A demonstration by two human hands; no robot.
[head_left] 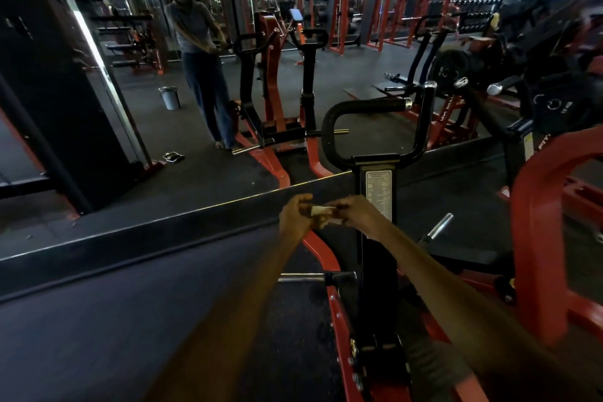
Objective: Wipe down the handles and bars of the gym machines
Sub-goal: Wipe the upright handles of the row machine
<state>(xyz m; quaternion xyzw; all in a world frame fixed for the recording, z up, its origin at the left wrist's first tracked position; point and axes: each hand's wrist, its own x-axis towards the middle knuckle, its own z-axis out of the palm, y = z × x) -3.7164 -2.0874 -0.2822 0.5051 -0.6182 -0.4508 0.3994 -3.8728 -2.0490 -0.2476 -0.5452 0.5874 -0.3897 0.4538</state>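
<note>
Both my hands meet in front of me over a small white cloth (321, 210). My left hand (295, 214) pinches its left end and my right hand (354, 212) pinches its right end, fingers curled. They hover just left of the black upright post (378, 192) of a red-and-black gym machine. The machine's curved black handle bar (362, 106) with chrome caps rises above the hands, untouched. A chrome peg (439, 227) sticks out to the right, and another chrome peg (300, 277) lies lower left.
A wall mirror (163, 108) ahead reflects me, the machine and a small bucket (169, 97) on the floor. A red frame (535, 222) and weight plates (561, 104) stand at right. Dark rubber floor (130, 320) spreads left.
</note>
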